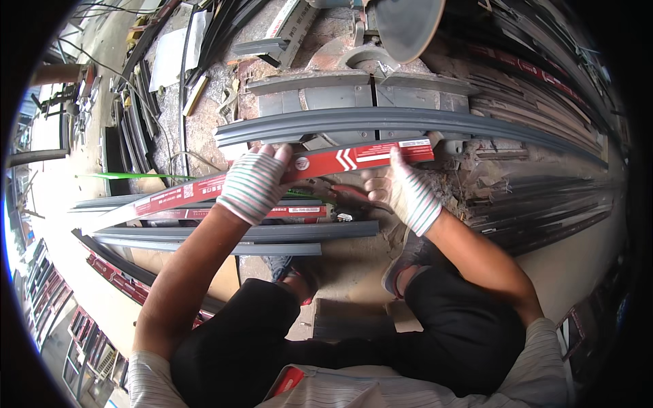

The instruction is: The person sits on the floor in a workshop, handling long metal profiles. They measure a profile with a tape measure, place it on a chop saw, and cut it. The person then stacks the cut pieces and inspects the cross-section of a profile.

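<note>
At the far left, dark narrow strips lie in a loose bundle on the floor, and a white sheet is to the right of them. Nearer to the person, several long grey bars lie side by side on the floor, left of the feet. Above these bars goes the long red-faced bar — its left end is lost in bright glare, and its right end is before the front edge of the saw table. The left hand, in a striped glove, grasps this bar around its middle part, with the fingertips over the upper edge. Just beyond the red-faced bar, a grey profile crosses the saw table along its front edge and reaches past its right corner. A round blade hangs above the rear edge, somewhat blurred. The right hand, gloved also, is near the right end of the red-faced bar: its thumb rests against the face, while the fingers are loosely bent below, not closed around it — whether it carries weight, I cannot tell. At the far right, many dark profiles lie close together.
</note>
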### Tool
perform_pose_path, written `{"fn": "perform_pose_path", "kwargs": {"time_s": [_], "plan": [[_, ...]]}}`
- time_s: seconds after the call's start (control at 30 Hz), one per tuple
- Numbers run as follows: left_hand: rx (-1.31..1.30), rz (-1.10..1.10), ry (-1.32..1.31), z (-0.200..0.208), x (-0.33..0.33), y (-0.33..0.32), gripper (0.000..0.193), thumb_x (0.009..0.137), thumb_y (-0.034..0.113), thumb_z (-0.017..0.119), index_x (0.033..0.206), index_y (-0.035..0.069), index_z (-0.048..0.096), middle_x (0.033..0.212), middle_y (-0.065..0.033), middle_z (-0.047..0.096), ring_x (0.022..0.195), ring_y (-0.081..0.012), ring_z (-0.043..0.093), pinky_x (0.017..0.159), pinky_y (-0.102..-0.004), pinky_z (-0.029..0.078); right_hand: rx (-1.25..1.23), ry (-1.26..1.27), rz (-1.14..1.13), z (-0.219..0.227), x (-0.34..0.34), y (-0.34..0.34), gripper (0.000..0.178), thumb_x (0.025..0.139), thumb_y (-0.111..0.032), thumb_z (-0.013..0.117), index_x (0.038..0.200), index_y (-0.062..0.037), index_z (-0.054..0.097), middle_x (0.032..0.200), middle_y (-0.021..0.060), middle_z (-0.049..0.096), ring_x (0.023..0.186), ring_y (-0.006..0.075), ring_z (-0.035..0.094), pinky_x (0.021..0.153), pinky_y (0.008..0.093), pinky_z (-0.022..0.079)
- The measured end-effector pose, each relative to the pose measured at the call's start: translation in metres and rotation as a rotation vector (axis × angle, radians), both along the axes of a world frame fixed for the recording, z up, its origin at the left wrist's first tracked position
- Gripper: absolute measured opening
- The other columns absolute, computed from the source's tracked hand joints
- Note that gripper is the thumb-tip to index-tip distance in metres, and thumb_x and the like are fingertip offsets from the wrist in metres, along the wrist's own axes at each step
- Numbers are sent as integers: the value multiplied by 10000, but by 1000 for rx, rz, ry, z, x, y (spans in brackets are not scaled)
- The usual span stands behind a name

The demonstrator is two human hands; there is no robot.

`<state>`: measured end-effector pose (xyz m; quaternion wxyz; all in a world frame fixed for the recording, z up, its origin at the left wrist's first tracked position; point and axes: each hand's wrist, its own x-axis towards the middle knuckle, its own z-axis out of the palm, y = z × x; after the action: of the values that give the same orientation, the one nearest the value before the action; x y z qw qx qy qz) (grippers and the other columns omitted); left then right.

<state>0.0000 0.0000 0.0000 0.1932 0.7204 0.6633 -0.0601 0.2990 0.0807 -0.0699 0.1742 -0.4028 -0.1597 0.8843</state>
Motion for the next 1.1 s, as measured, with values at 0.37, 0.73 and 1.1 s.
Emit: {"fn": "perform_pose_path", "kwargs": {"time_s": [0.37, 0.73, 1.1], "plan": [[231, -28, 118, -21, -53, 9, 737, 769, 282, 845, 1384, 42, 516, 1048, -155, 623, 1007, -335, 623, 859, -454, 523, 201, -247, -446, -25, 89, 77, 285, 1007, -388, 664, 1020, -106, 626, 763, 49, 623, 612, 152, 566, 553, 275, 483], [263, 89, 116, -32, -86, 20, 607, 742, 269, 864, 1259, 73, 611, 1090, -138, 618, 1023, -350, 619, 875, -455, 537, 141, -455, -871, -92, 278, 161, 218, 1033, -394, 616, 969, -185, 618, 793, -32, 601, 655, 124, 529, 557, 276, 463], [156, 66, 110, -41, -79, 30, 601, 742, 331, 872, 1227, 57, 646, 1154, -148, 603, 1080, -357, 593, 943, -451, 520, 95, -837, -903, -89, 291, 177, 292, 1000, -419, 682, 927, -140, 631, 813, -28, 627, 655, 120, 584, 548, 259, 480]]}}
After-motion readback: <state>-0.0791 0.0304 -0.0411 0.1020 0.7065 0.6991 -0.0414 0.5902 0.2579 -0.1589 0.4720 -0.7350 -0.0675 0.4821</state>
